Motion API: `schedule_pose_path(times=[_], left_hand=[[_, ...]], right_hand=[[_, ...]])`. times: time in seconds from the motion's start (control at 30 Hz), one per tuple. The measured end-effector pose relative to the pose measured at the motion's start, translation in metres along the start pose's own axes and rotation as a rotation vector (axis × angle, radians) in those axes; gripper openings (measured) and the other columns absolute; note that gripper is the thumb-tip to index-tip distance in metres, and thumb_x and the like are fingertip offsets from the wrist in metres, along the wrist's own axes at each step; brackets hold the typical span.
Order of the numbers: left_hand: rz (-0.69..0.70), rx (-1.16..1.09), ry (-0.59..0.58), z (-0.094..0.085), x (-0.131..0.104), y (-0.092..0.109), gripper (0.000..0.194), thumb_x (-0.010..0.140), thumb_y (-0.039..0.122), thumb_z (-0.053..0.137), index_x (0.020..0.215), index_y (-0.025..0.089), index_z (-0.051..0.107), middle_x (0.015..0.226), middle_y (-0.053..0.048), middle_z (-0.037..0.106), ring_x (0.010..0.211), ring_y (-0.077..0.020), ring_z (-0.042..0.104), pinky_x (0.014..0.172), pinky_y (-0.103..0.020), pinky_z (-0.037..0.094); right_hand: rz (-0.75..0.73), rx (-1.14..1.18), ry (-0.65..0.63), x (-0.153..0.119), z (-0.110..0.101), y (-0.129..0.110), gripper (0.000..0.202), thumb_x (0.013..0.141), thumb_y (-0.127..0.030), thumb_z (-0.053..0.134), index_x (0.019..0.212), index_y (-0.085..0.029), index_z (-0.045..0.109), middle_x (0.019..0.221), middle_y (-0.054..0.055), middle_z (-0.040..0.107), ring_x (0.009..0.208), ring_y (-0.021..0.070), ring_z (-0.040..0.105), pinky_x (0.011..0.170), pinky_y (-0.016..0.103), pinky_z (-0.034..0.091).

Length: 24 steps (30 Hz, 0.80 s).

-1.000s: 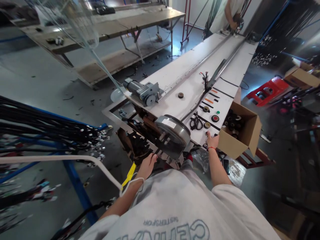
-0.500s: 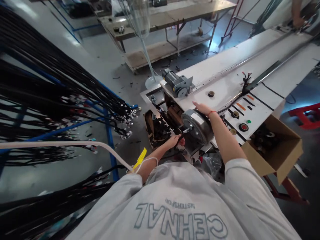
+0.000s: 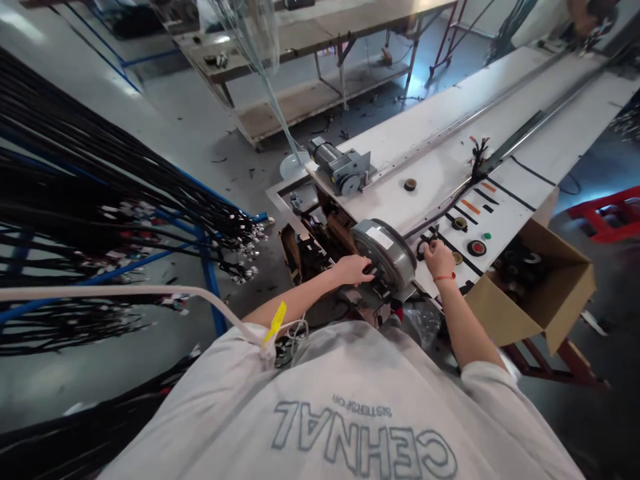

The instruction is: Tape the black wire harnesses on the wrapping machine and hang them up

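My left hand (image 3: 354,269) reaches to the near face of a grey metal wheel (image 3: 383,257). Its fingers curl around a dark part by the hub, whose kind I cannot make out. On the white table just right of the wheel is my right hand (image 3: 440,260), fingers closed. A dark ring like a tape roll (image 3: 423,250) shows at its fingertips; what the fingers hold is hidden. From the wheel's far side a black wire bundle (image 3: 445,208) runs along the table to a branched end with loose wires (image 3: 479,157).
Tape rolls (image 3: 459,224), a red button (image 3: 477,247) and a green button (image 3: 487,236) sit on the white table (image 3: 435,160). A motor (image 3: 340,167) stands behind the wheel. A cardboard box (image 3: 560,293) is at right, hanging harnesses (image 3: 100,160) at left. A co-worker's hand (image 3: 583,23) shows far off.
My right hand has left the wheel's top and come down onto the table at its right, its fingers now closed. My left hand has moved up onto the wheel's hub area.
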<state>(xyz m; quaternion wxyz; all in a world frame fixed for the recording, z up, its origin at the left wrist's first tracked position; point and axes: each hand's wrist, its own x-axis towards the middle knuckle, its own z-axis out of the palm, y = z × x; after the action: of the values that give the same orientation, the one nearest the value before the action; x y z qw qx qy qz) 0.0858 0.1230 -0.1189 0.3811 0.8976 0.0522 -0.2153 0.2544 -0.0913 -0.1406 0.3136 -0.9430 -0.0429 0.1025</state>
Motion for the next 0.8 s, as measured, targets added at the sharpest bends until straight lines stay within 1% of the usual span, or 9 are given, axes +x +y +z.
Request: schedule_pose_path(times=[0.07, 0.17, 0.3, 0.4, 0.5, 0.57, 0.63, 0.73, 0.8], left_hand=[[-0.049, 0.234, 0.124, -0.014, -0.007, 0.004, 0.027, 0.086, 0.041, 0.063, 0.094, 0.017, 0.070, 0.059, -0.004, 0.067, 0.065, -0.0232, 0.067, 0.061, -0.027, 0.044], [-0.103, 0.325, 0.300, -0.038, -0.018, -0.001, 0.033, 0.090, 0.047, 0.058, 0.102, 0.019, 0.072, 0.086, -0.009, 0.075, 0.083, -0.0261, 0.070, 0.066, -0.027, 0.045], [-0.139, 0.262, 0.383, -0.053, -0.026, -0.012, 0.035, 0.090, 0.046, 0.059, 0.111, 0.020, 0.068, 0.094, -0.008, 0.075, 0.086, -0.0244, 0.069, 0.070, -0.027, 0.047], [-0.156, 0.213, 0.419, -0.051, -0.025, -0.012, 0.044, 0.087, 0.046, 0.064, 0.119, 0.016, 0.060, 0.089, -0.008, 0.073, 0.080, -0.0226, 0.068, 0.068, -0.026, 0.048], [-0.141, 0.200, 0.424, -0.049, -0.025, -0.003, 0.047, 0.084, 0.045, 0.069, 0.120, 0.016, 0.057, 0.090, -0.007, 0.071, 0.083, -0.0226, 0.068, 0.068, -0.026, 0.048], [-0.135, 0.250, 0.417, -0.050, -0.025, 0.003, 0.049, 0.084, 0.043, 0.070, 0.122, 0.017, 0.055, 0.096, -0.007, 0.070, 0.088, -0.0230, 0.068, 0.069, -0.026, 0.049], [-0.165, 0.368, 0.471, -0.051, -0.025, 0.004, 0.053, 0.087, 0.038, 0.067, 0.132, 0.017, 0.049, 0.112, -0.011, 0.067, 0.094, -0.0236, 0.068, 0.071, -0.027, 0.050], [-0.256, 0.511, 0.580, -0.055, -0.025, -0.010, 0.042, 0.093, 0.030, 0.055, 0.132, 0.014, 0.053, 0.126, -0.017, 0.060, 0.101, -0.0244, 0.066, 0.076, -0.029, 0.050], [-0.229, 0.391, 0.423, -0.053, -0.026, -0.026, 0.030, 0.094, 0.033, 0.053, 0.107, 0.011, 0.068, 0.107, -0.016, 0.067, 0.090, -0.0226, 0.066, 0.074, -0.028, 0.049]], right_hand=[[0.154, -0.138, 0.052, 0.008, -0.001, 0.005, 0.041, 0.071, -0.025, 0.072, 0.105, -0.004, 0.064, 0.100, 0.023, 0.066, 0.102, 0.0382, 0.061, 0.090, 0.049, 0.047], [0.204, 0.030, -0.169, 0.001, -0.009, 0.012, 0.025, 0.070, -0.024, 0.067, 0.089, -0.007, 0.066, 0.087, 0.018, 0.067, 0.089, 0.0334, 0.065, 0.082, 0.044, 0.051], [-0.034, 0.628, -0.347, -0.077, -0.034, 0.031, 0.030, 0.071, -0.042, 0.073, 0.086, -0.018, 0.063, 0.089, 0.008, 0.067, 0.088, 0.0254, 0.064, 0.085, 0.039, 0.051], [-0.124, 1.023, -0.983, -0.149, -0.027, 0.021, 0.054, 0.078, -0.073, 0.060, 0.094, -0.021, 0.062, 0.108, 0.012, 0.066, 0.099, 0.0271, 0.064, 0.091, 0.043, 0.050], [-0.060, 1.086, -1.431, -0.175, 0.017, -0.022, 0.085, 0.074, -0.095, 0.029, 0.087, -0.017, 0.061, 0.100, 0.017, 0.068, 0.088, 0.0291, 0.068, 0.080, 0.044, 0.054], [0.050, 1.044, -1.480, -0.167, 0.049, -0.052, 0.084, 0.074, -0.095, 0.023, 0.076, -0.018, 0.056, 0.085, 0.014, 0.069, 0.075, 0.0243, 0.069, 0.068, 0.035, 0.055], [0.149, 0.951, -1.371, -0.158, 0.063, -0.067, 0.078, 0.078, -0.092, 0.021, 0.064, -0.020, 0.047, 0.065, 0.009, 0.065, 0.054, 0.0173, 0.063, 0.050, 0.025, 0.048], [0.125, 0.856, -1.356, -0.163, 0.039, -0.050, 0.074, 0.077, -0.093, 0.025, 0.058, -0.022, 0.040, 0.054, 0.008, 0.061, 0.039, 0.0153, 0.055, 0.036, 0.022, 0.034], [0.063, 0.880, -1.417, -0.172, 0.004, -0.021, 0.075, 0.072, -0.095, 0.030, 0.062, -0.022, 0.045, 0.064, 0.012, 0.068, 0.047, 0.0202, 0.063, 0.039, 0.025, 0.040]])
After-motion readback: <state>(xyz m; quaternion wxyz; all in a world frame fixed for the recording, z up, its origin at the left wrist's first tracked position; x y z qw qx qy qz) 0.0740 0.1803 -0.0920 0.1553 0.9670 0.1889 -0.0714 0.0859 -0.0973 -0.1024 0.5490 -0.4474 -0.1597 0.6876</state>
